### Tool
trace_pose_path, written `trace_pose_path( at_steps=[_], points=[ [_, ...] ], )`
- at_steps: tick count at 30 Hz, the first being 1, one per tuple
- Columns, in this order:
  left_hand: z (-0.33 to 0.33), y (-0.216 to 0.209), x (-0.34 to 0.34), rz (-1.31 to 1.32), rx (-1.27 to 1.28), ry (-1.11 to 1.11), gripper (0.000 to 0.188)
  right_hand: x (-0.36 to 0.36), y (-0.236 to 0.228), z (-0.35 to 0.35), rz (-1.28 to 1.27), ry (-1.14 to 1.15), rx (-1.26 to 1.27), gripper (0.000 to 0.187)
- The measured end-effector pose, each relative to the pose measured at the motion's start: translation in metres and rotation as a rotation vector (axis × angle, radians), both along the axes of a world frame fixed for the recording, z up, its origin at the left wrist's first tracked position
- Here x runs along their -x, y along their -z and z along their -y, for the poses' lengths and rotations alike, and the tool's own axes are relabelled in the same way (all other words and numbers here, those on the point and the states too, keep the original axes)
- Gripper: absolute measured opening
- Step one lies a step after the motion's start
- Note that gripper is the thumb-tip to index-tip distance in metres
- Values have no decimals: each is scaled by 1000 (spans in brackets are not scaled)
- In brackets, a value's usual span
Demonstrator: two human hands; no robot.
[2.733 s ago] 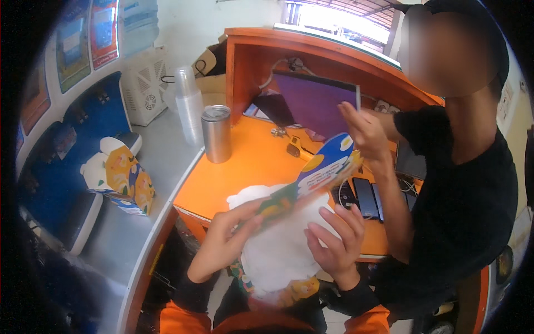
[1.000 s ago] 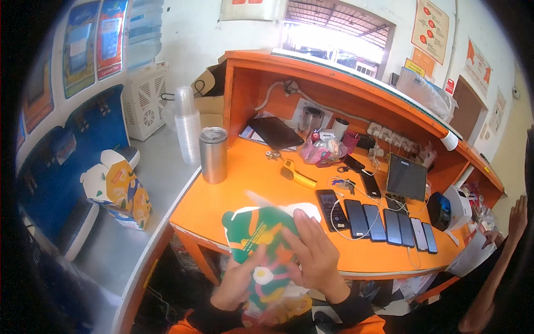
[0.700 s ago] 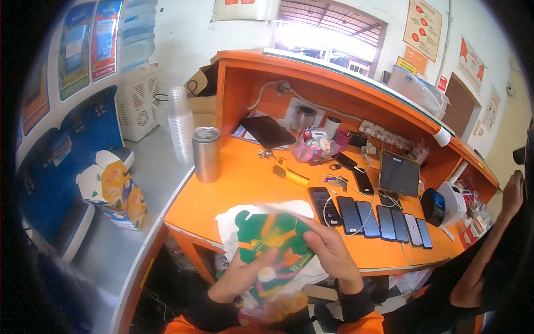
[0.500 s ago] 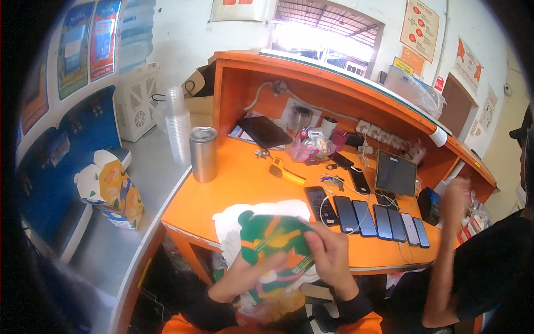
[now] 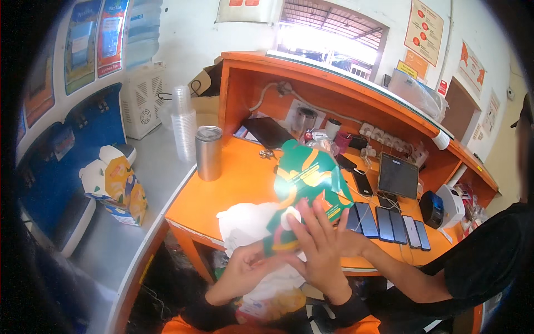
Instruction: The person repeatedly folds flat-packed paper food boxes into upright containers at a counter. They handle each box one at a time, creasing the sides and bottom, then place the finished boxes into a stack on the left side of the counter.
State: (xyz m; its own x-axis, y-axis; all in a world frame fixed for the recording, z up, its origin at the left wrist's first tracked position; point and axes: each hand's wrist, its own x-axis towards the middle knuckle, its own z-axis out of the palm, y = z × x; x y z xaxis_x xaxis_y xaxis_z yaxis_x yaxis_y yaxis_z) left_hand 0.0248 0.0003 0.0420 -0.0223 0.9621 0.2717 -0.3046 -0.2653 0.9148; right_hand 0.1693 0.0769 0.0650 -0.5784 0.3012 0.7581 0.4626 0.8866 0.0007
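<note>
A green cardboard carton (image 5: 306,170) with orange and yellow swirls is held up in front of me, partly unfolded and tilted. My left hand (image 5: 243,273) is closed on its lower edge. Flat against the lower panel, with fingers spread, lies my right hand (image 5: 320,247). A pale round spot shows on the panel beside its fingertips. Beneath the carton, white carton blanks (image 5: 239,222) lie on the orange desk's near edge. Another printed carton piece (image 5: 272,306) sits low between my forearms.
A steel tumbler (image 5: 208,156) and stacked clear cups (image 5: 183,133) stand to the left. An assembled carton (image 5: 119,186) rests on the grey counter. Several phones (image 5: 384,224) line the desk at right. A co-worker's forearm (image 5: 397,273) reaches in behind my right hand.
The carton has risen and opened out, away from me. My right hand has gone from gripping its edge to lying spread on the panel. The co-worker's arm has swung down and leftward.
</note>
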Motion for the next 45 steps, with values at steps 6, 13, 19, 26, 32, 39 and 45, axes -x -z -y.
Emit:
trace_pose_path(
  at_steps=[6,13,19,26,32,39,45],
  points=[
    [2,21,21,-122,63,218,35,-2,4,-3,-158,-484,417,33],
    [9,39,32,544,-40,291,83,-7,-1,-2,-209,-502,329,12],
    [15,-1,38,71,37,-119,43,-7,-6,-5,-135,-200,279,11],
    [5,-4,12,-121,-93,-467,37,-3,13,-17,-258,-368,610,11],
    [2,4,13,-12,-107,-429,36,4,16,-16,-362,-460,592,12],
    [-1,8,4,30,-84,-348,38,8,19,-17,-480,-313,487,16],
    [-12,10,11,162,-74,-219,43,-2,15,-23,-405,-335,546,15]
  ],
)
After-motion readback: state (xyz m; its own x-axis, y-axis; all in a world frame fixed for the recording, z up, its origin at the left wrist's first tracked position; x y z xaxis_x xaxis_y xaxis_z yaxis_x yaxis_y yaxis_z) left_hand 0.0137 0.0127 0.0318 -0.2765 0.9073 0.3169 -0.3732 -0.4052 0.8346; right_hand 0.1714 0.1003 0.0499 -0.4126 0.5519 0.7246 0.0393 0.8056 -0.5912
